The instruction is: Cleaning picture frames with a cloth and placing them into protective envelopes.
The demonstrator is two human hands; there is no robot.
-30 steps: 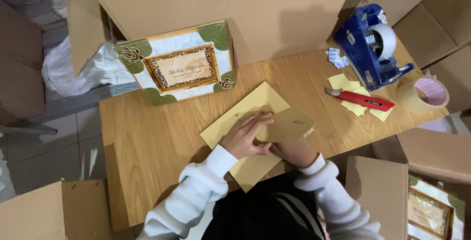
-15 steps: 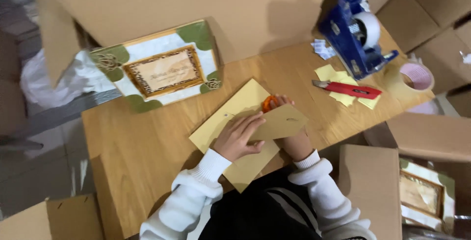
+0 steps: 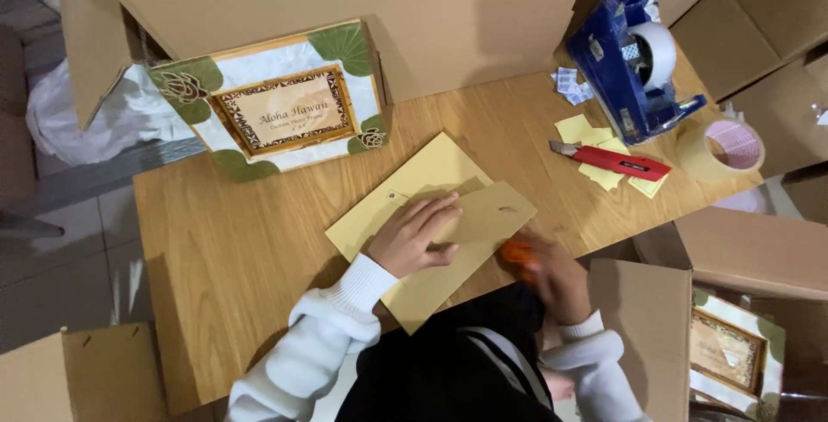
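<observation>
A yellow paper envelope [image 3: 431,182] lies on the wooden table [image 3: 241,241], with a tan cardboard sheet [image 3: 483,223] on top of it. My left hand [image 3: 418,236] presses flat on the sheet and envelope, fingers spread. My right hand [image 3: 552,271], blurred, is at the table's front edge just right of the sheet, closed around a small orange object [image 3: 517,252] whose kind I cannot make out.
A boxed picture frame with green leaf corners [image 3: 272,107] leans at the back left. A blue tape dispenser [image 3: 634,64], red box cutter [image 3: 617,161], yellow paper scraps [image 3: 595,141] and a tape roll [image 3: 729,148] sit right. Cardboard boxes [image 3: 345,8] surround the table.
My right hand has moved from behind the cardboard sheet down to the table's front edge, carrying the orange object. The left hand stays pressed on the sheet.
</observation>
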